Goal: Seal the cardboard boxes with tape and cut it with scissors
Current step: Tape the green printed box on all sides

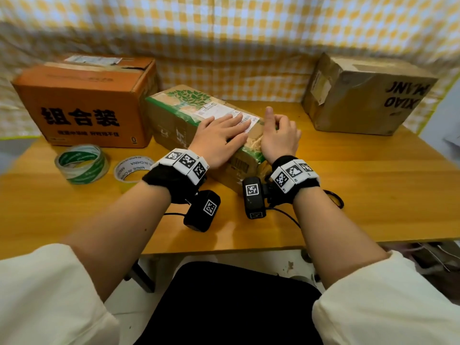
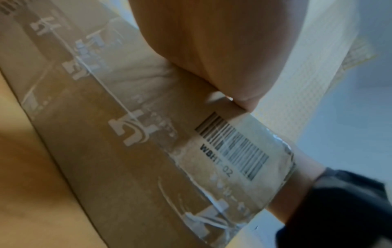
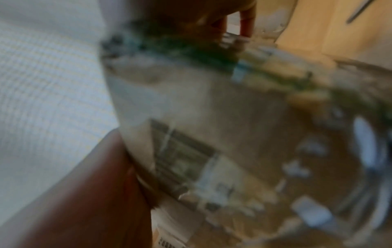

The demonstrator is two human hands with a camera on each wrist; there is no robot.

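Observation:
A taped cardboard box [image 1: 179, 120] with a green tree print and a white shipping label lies diagonally in the middle of the table. My left hand [image 1: 221, 135] lies flat on its top, fingers straight across the label. My right hand [image 1: 280, 131] holds the box's near right end, thumb straight along the top and fingers curled over the far edge. The left wrist view shows my left hand [image 2: 201, 50] on the box [image 2: 127, 142], whose side carries a barcode under clear tape. The right wrist view is blurred, with the box [image 3: 212, 117] filling it.
A green-and-white tape roll [image 1: 82, 163] and a clear tape roll [image 1: 132, 170] lie at the front left. An orange box [image 1: 82, 100] stands behind them and a brown box [image 1: 366, 95] at the back right. A dark looped handle [image 1: 334, 197] peeks out behind my right wrist.

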